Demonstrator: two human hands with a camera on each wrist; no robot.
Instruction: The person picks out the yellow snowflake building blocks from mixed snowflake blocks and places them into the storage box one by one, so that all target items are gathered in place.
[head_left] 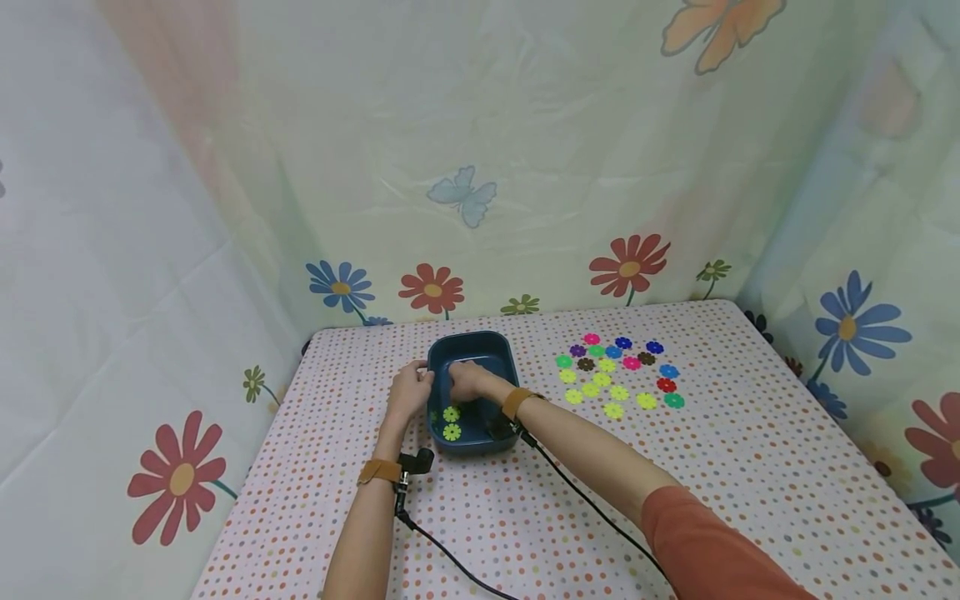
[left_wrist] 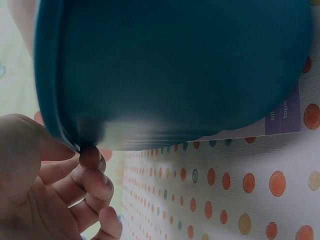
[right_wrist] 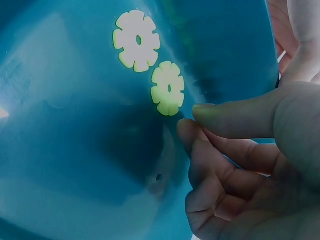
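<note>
A deep teal-blue plastic bin (head_left: 474,447) stands on the dotted table. At its left rim my left hand (head_left: 408,392) pinches the edge between thumb and index finger; the left wrist view shows the hand (left_wrist: 65,185) at the bin's corner (left_wrist: 150,75). My right hand (head_left: 469,381) reaches inside, fingers bent and thumb near the index fingertip, nothing visible between them. Two yellow-green flower-shaped discs lie in the bin, one (head_left: 452,432) nearer me than the other (head_left: 452,413). In the right wrist view my right hand (right_wrist: 240,170) is just beside the smaller-looking disc (right_wrist: 161,92).
Right of the bin, many flower discs are spread on the table: yellow ones (head_left: 591,389), a red one (head_left: 667,385), a green one (head_left: 674,401), blue, pink and brown ones. A printed sheet (left_wrist: 290,110) shows under the bin. Cables (head_left: 465,571) trail from both wrists.
</note>
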